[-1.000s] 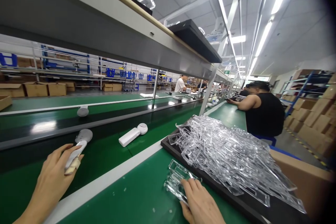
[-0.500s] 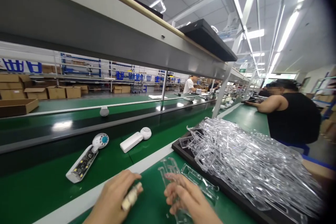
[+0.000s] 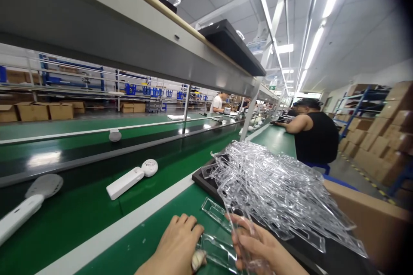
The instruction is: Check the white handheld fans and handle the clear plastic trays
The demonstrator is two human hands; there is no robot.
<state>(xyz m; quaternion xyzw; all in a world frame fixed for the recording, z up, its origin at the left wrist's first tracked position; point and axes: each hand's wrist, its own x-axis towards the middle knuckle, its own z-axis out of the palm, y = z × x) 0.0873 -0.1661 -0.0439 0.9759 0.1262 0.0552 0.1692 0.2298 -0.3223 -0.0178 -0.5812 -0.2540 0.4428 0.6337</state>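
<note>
The right hand pinches a clear frame in its grip; the left hand touches a second frame, its grip partly hidden, so I cannot tell.

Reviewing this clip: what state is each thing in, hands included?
Left hand: palm down, fingers curled by a clear frame
Right hand: curled around clear plastic pieces
Loose frame: lying beside the tray
Black tray: heaped with clear parts
Middle white device: lying beyond the white strip
Left-edge white device: partly out of view
</note>
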